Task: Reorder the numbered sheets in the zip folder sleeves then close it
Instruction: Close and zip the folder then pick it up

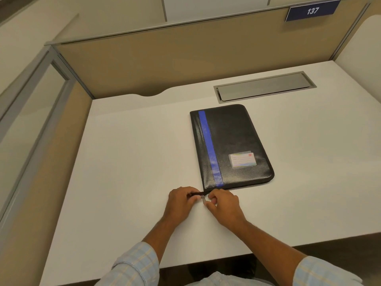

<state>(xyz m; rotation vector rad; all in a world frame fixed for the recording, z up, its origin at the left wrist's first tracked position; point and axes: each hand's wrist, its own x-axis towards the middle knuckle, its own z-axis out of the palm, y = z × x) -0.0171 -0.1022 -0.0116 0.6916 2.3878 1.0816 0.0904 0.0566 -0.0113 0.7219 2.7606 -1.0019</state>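
A black zip folder [233,145] with a blue stripe and a small card pocket lies shut on the white desk [127,162]. At its near left corner a black zipper tail sticks out. My left hand [181,200] pinches that tail. My right hand [223,204] pinches the small metal zipper pull [203,198] between thumb and fingers. The two hands sit close together just in front of the folder's corner. No numbered sheets are visible.
A grey metal cable hatch [266,87] is set into the desk behind the folder. Tan partition walls [165,62] enclose the desk at the back and left. A blue sign reading 137 [312,10] hangs top right. The desk's near edge runs below my forearms.
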